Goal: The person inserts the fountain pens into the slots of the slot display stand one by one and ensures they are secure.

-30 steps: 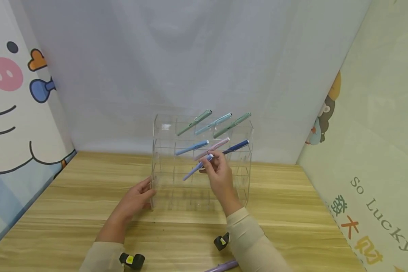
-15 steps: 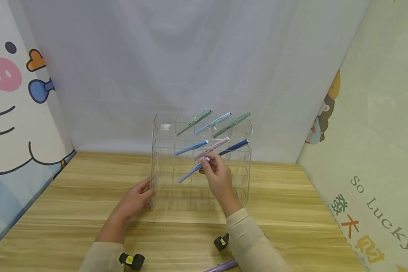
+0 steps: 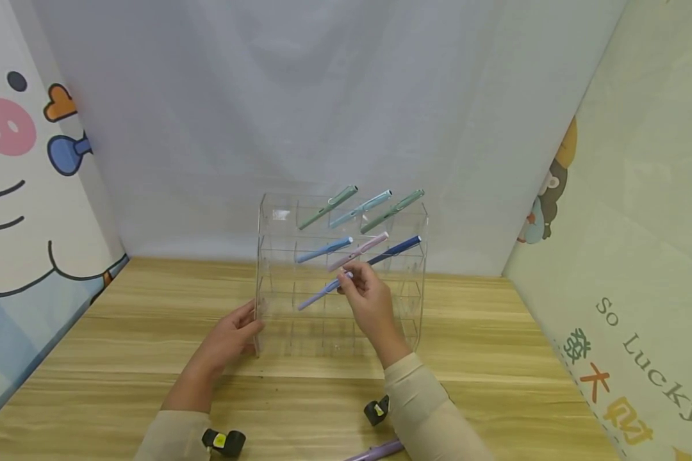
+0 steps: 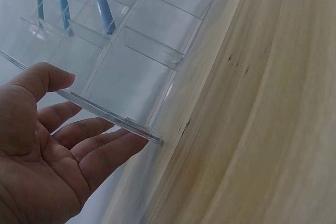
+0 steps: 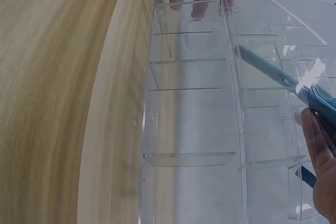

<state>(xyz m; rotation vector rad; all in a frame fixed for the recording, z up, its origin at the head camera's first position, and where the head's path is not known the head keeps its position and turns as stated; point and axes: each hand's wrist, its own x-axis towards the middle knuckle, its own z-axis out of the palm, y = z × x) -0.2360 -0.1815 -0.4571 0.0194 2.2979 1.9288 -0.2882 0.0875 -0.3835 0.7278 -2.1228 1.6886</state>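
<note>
A clear acrylic pen rack (image 3: 337,330) stands upright on the table. My left hand (image 3: 230,336) holds its left side edge, with the thumb over the front and the fingers along the outer side (image 4: 107,129). My right hand (image 3: 371,301) pinches a lavender-blue pen (image 3: 317,298) near its cap end. The pen slants down to the left, its lower end at the rack's third row; how deep it sits is unclear. Above it rest a blue pen (image 3: 323,250), a pink pen (image 3: 360,250) and a navy pen (image 3: 400,248). The top row bears a light-blue pen (image 3: 360,209) between two green pens.
A purple pen (image 3: 377,451) lies at the table's near edge, partly hidden by the right sleeve. Black wrist-camera mounts (image 3: 225,442) show by both sleeves. A pale curtain (image 3: 207,128) hangs behind the wooden table (image 3: 496,346), with printed sheets at both sides.
My right hand has moved slightly left and down, carrying the lavender-blue pen lower toward the left of the rack's third row. The left hand has kept its place on the rack.
</note>
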